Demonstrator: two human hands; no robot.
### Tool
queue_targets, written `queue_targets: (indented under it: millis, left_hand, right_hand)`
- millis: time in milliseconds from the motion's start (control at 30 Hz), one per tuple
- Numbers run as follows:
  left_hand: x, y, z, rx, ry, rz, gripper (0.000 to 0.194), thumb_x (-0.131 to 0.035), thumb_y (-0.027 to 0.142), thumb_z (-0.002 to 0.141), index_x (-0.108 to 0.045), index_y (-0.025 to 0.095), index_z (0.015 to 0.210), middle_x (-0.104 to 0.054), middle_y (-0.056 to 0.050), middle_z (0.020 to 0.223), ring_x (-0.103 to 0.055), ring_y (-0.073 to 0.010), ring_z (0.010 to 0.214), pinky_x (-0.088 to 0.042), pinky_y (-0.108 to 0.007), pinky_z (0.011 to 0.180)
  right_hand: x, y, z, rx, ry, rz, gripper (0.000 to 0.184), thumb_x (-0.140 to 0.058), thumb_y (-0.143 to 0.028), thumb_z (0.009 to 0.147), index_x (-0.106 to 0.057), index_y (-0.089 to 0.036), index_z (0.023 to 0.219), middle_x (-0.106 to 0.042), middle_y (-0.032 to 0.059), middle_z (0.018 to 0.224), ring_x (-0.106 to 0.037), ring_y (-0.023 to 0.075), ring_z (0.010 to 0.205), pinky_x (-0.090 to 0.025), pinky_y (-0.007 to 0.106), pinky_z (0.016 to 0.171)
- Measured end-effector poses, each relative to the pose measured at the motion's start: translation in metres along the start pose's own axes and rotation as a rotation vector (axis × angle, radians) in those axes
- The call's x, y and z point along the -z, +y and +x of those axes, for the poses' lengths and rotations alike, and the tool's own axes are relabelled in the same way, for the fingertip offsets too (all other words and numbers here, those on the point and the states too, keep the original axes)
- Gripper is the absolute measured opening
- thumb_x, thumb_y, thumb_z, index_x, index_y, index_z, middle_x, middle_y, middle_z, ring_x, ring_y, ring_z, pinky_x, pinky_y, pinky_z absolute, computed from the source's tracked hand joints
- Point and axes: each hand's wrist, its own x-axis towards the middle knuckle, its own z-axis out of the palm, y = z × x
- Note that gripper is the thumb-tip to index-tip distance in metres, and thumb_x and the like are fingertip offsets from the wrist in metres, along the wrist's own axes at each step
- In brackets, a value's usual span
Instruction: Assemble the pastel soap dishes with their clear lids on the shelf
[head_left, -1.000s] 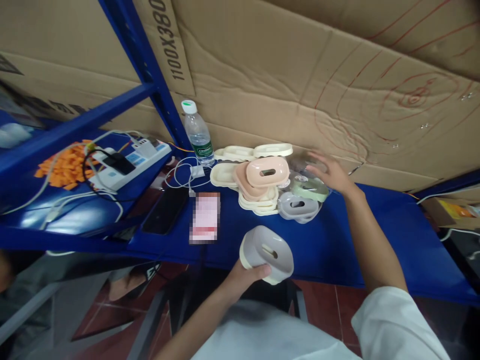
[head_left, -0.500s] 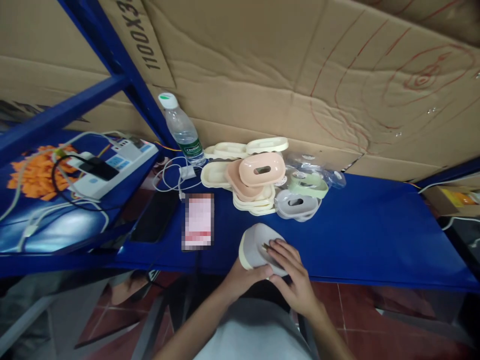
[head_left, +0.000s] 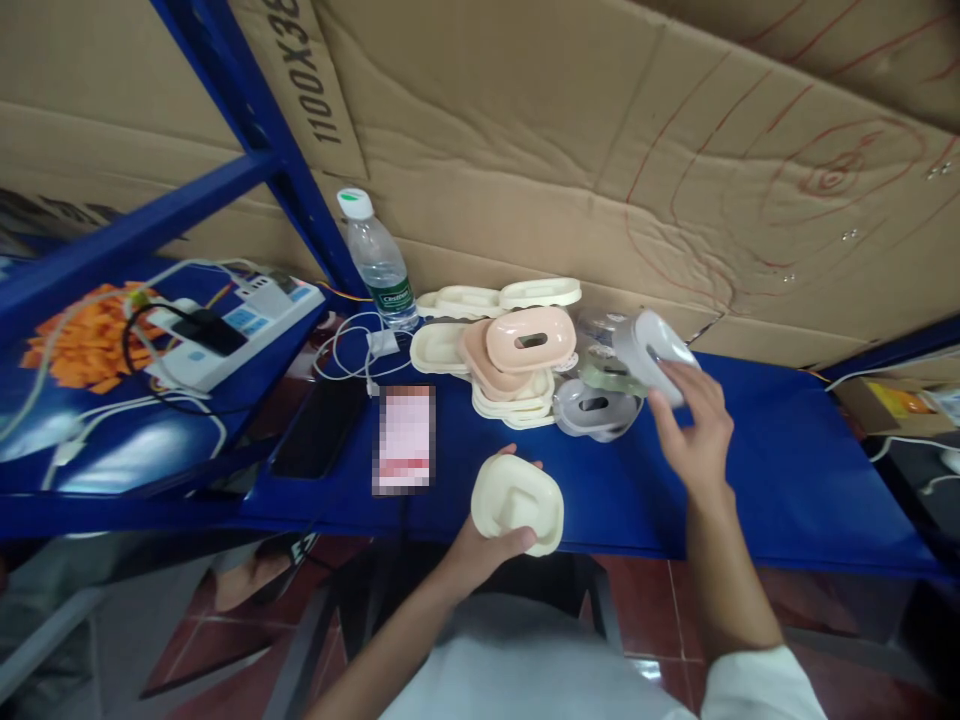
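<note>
Blue table (head_left: 795, 490), left hand (head_left: 481, 553) gripping cream dish (head_left: 495, 500), right hand (head_left: 701, 435) pinching grey cover (head_left: 637, 345) near green piece (head_left: 606, 372)

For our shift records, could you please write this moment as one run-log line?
left hand: holds cream dish | right hand: holds grey cover near green piece | on blue table: water bottle

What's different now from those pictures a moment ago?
The right hand has taken the grey cover off the cream piece and moved it rightward and away from the body, near the green piece. The left hand has kept hold of the cream piece, whose face now shows. The peach cover and bottle stayed put.
</note>
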Motion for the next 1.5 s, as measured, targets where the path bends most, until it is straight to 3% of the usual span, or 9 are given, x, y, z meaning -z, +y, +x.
queue_targets:
  millis: [133, 267, 433, 567, 767, 967, 1200, 1333, 1500]
  left_hand:
    - [0.000, -0.005, -0.001, -0.026, 0.014, -0.010, 0.123, -0.099, 0.048, 0.073, -0.027, 0.034, 0.171, -0.058, -0.017, 0.161, -0.062, -0.0378, 0.142, -0.049, -0.054, 0.121]
    - [0.003, -0.015, -0.001, -0.088, 0.038, -0.037, 0.122, -0.099, 0.047, 0.073, -0.027, 0.034, 0.171, -0.059, -0.017, 0.160, -0.064, -0.0369, 0.138, -0.051, -0.053, 0.118]
    - [0.005, -0.022, 0.004, -0.114, 0.031, -0.047, 0.114, -0.099, 0.046, 0.073, -0.035, 0.034, 0.167, -0.059, -0.017, 0.160, -0.067, -0.0378, 0.137, -0.054, -0.054, 0.117]
    - [-0.002, -0.020, 0.014, -0.118, 0.031, -0.111, 0.115, -0.099, 0.047, 0.073, -0.034, 0.035, 0.167, -0.061, -0.015, 0.159, -0.066, -0.0381, 0.138, -0.056, -0.056, 0.116]
    - [-0.011, -0.003, 0.007, -0.083, -0.054, -0.082, 0.116, -0.094, 0.043, 0.082, -0.021, 0.042, 0.172, -0.048, -0.014, 0.171, -0.065, -0.0343, 0.141, -0.053, -0.053, 0.120]
    - [0.024, 0.032, -0.017, -0.447, 0.004, 0.338, 0.108, -0.090, 0.034, 0.088, -0.023, 0.056, 0.169, -0.022, -0.005, 0.183, -0.050, -0.0325, 0.156, -0.053, -0.048, 0.122]
    - [0.087, 0.080, -0.036, -0.795, 0.533, 0.526, 0.058, -0.078, 0.024, 0.097, -0.060, 0.035, 0.151, -0.068, -0.010, 0.145, -0.077, -0.0217, 0.115, -0.067, -0.037, 0.097]
    - [0.099, 0.080, -0.033, -0.778, 0.658, 0.571, 0.038, -0.077, 0.024, 0.097, -0.069, 0.024, 0.134, -0.074, -0.008, 0.125, -0.078, -0.0199, 0.096, -0.069, -0.036, 0.087]
    - [0.099, 0.091, -0.026, -0.734, 0.558, 0.626, 0.030, -0.070, 0.019, 0.098, -0.071, 0.029, 0.127, -0.072, -0.006, 0.126, -0.077, -0.0227, 0.095, -0.069, -0.050, 0.090]
  right_hand:
    - [-0.029, 0.047, 0.065, 0.050, -0.212, -0.038, 0.038, -0.064, -0.052, 0.106, -0.078, -0.022, 0.126, -0.079, 0.0142, 0.127, -0.072, 0.0305, 0.123, -0.054, 0.051, 0.112]
    - [-0.042, 0.048, 0.080, 0.032, -0.350, -0.071, 0.050, -0.058, -0.058, 0.107, -0.068, -0.026, 0.145, -0.057, 0.0164, 0.162, -0.052, 0.0381, 0.152, -0.038, 0.068, 0.125]
    - [-0.016, -0.029, -0.002, 0.035, -0.229, 0.062, 0.043, -0.052, -0.044, 0.112, -0.061, -0.031, 0.152, -0.062, 0.0114, 0.157, -0.053, 0.0320, 0.151, -0.042, 0.060, 0.124]
    - [-0.016, -0.099, -0.098, 0.219, -0.477, 0.210, 0.058, -0.060, -0.057, 0.107, -0.057, -0.023, 0.155, -0.066, 0.0145, 0.151, -0.060, 0.0316, 0.144, -0.045, 0.056, 0.122]
    - [-0.041, -0.127, -0.143, 0.076, -0.276, 0.300, 0.042, -0.061, -0.017, 0.106, -0.065, -0.024, 0.147, -0.069, 0.0132, 0.146, -0.066, 0.0283, 0.136, -0.051, 0.055, 0.116]
    - [-0.030, -0.122, -0.124, -0.033, -0.052, 0.309, 0.052, -0.071, -0.013, 0.098, -0.068, -0.028, 0.148, -0.068, 0.0137, 0.146, -0.068, 0.0327, 0.132, -0.060, 0.053, 0.105]
    - [-0.033, -0.058, -0.051, -0.089, 0.190, -0.210, 0.034, -0.078, -0.028, 0.098, -0.078, -0.026, 0.132, -0.073, 0.0130, 0.142, -0.071, 0.0330, 0.128, -0.053, 0.053, 0.109]
    - [-0.053, -0.031, 0.010, -0.125, 0.120, -0.401, 0.028, -0.070, -0.043, 0.104, -0.080, -0.025, 0.123, -0.073, 0.0136, 0.140, -0.068, 0.0353, 0.127, -0.042, 0.060, 0.113]
    - [-0.071, -0.009, 0.066, -0.112, -0.066, -0.501, 0.025, -0.067, -0.045, 0.105, -0.080, -0.029, 0.119, -0.072, 0.0100, 0.143, -0.064, 0.0375, 0.134, -0.037, 0.064, 0.116]
